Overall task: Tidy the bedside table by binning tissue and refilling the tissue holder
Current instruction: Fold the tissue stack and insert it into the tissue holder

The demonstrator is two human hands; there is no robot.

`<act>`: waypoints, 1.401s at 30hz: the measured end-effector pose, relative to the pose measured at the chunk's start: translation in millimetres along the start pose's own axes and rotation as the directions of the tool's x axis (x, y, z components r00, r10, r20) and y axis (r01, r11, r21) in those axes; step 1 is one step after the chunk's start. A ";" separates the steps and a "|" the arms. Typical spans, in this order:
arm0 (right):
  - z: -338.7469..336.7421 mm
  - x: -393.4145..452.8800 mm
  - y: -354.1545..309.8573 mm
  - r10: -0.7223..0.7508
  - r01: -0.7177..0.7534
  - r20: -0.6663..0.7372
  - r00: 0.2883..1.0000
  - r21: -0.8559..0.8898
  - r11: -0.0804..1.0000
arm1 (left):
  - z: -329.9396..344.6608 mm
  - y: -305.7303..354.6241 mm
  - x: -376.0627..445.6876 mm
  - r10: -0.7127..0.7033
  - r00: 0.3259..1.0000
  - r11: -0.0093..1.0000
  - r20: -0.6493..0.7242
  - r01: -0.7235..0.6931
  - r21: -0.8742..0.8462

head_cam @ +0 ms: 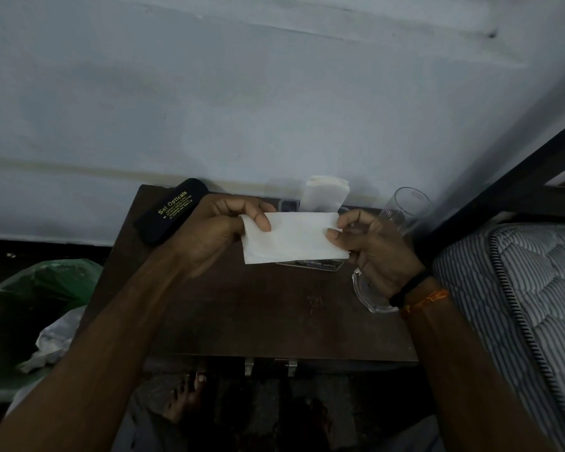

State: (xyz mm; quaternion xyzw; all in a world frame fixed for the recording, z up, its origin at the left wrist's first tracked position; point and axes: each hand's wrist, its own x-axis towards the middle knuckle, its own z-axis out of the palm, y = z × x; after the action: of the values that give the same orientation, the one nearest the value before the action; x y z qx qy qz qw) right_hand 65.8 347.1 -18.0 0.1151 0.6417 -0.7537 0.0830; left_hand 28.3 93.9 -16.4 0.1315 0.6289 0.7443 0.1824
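Note:
A white folded tissue [294,238] is held flat above the dark wooden bedside table [258,308]. My left hand [216,230] pinches its left edge with the thumb on top. My right hand [372,246] pinches its right edge. Behind the tissue, against the wall, several white tissues [323,194] stand upright in a holder whose base is mostly hidden. A bin lined with a green bag [36,288] stands on the floor to the left of the table, with crumpled white tissue [53,340] in it.
A black spectacle case [170,212] lies at the table's back left corner. A clear glass [408,207] stands at the back right, another glass piece [366,295] under my right wrist. A dark pack [310,264] lies beneath the tissue. A mattress [519,305] borders the right side.

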 end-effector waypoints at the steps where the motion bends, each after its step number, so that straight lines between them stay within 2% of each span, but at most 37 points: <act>1: -2.0 0.0 0.0 -0.011 0.011 0.001 1.000 -0.019 1.000 | -1.2 1.3 -0.4 -0.001 1.000 1.000 0.018 0.001 0.001; 4: -9.3 -0.1 -1.5 -0.062 0.062 0.004 0.998 -0.120 0.991 | -9.5 3.6 0.8 -0.037 0.992 0.999 0.120 0.032 0.041; 7: -11.1 -1.1 -5.0 -0.139 0.151 0.063 0.988 -0.253 0.956 | -7.6 5.1 3.5 -0.139 0.972 0.990 0.192 0.141 0.002; 11: -0.4 -5.1 -7.7 -0.158 0.229 0.221 0.962 -0.345 0.910 | 13.9 -1.6 6.8 -0.249 0.963 0.933 0.101 0.211 0.290; 14: 7.4 -4.3 -6.3 -0.166 0.267 0.282 0.945 -0.371 0.889 | 26.2 -7.2 5.2 -0.322 0.930 0.902 0.178 0.245 0.356; 18: 8.0 -1.5 -2.9 -0.178 0.279 0.268 0.947 -0.405 0.871 | 35.4 -9.1 2.4 -0.398 0.886 0.874 0.237 0.288 0.391; 22: 2.3 -0.1 -6.1 -0.224 0.291 0.215 0.951 -0.373 0.881 | 38.6 -10.0 0.6 -0.439 0.872 0.847 0.219 0.319 0.426; 25: -2.0 -0.1 -11.6 -0.275 0.296 0.109 0.955 -0.327 0.898 | 37.7 -10.6 -0.5 -0.438 0.868 0.857 0.233 0.325 0.400; 27: -8.0 1.4 -16.4 -0.334 0.319 -0.013 0.942 -0.262 0.911 | 35.9 -11.4 -1.8 -0.437 0.866 0.859 0.242 0.323 0.397; 29: -15.7 3.0 -21.2 -0.399 0.353 -0.174 0.900 -0.246 0.903 | 34.5 -11.8 -2.9 -0.403 0.889 0.881 0.217 0.312 0.355; 31: -17.8 1.7 -24.0 -0.423 0.360 -0.226 0.878 -0.271 0.893 | 32.8 -10.4 -1.3 -0.342 0.930 0.922 0.132 0.304 0.240; 33: -12.1 -2.8 -23.3 -0.354 0.312 -0.129 0.926 -0.260 0.914 | 32.3 -8.1 3.2 -0.281 0.959 0.956 0.027 0.277 0.098; 35: -4.2 -6.5 -18.7 -0.214 0.208 0.001 0.977 -0.252 0.945 | 34.1 -6.9 8.3 -0.227 0.972 0.974 -0.056 0.227 -0.006; 37: 3.4 -6.6 -11.5 -0.103 0.133 0.106 0.989 -0.331 0.934 | 37.9 -7.0 10.9 -0.191 0.977 0.980 -0.092 0.185 -0.070; 39: 10.7 -4.9 -4.5 -0.087 0.149 0.169 0.982 -0.404 0.902 | 41.7 -7.7 12.3 -0.170 0.980 0.981 -0.100 0.158 -0.117; 42: 17.5 -1.9 -2.2 -0.125 0.201 0.212 0.969 -0.387 0.900 | 45.9 -8.0 15.9 -0.129 0.985 0.986 -0.116 0.115 -0.120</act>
State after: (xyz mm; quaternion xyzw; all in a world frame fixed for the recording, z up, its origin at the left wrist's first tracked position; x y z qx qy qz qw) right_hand 65.9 330.1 -12.7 -0.0280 0.7810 -0.6159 0.0996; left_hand 34.3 142.8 -16.8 0.0360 0.6025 0.7729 0.1957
